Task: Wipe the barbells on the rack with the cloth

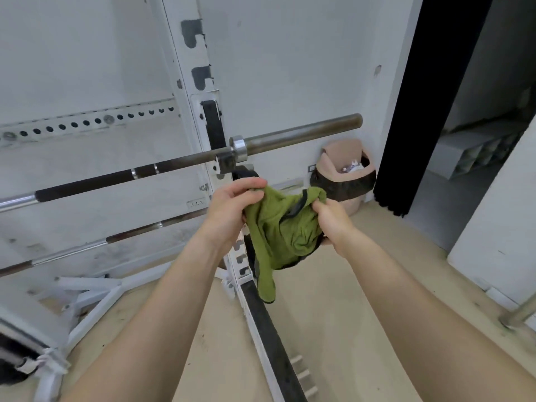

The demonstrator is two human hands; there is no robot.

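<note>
A green cloth with a dark edge hangs crumpled between both hands, below the upper barbell. My left hand pinches its left top corner. My right hand grips its right side, fingers curled into the fabric. The upper barbell lies across the white rack, its bare sleeve sticking out to the right past a shiny collar. A second barbell rests lower on the left. Neither hand touches a bar.
A pink bin with a swing lid stands against the wall behind the cloth. A black curtain hangs at the right by a doorway. The rack's base rail runs along the beige floor between my arms. White frame legs lie at lower left.
</note>
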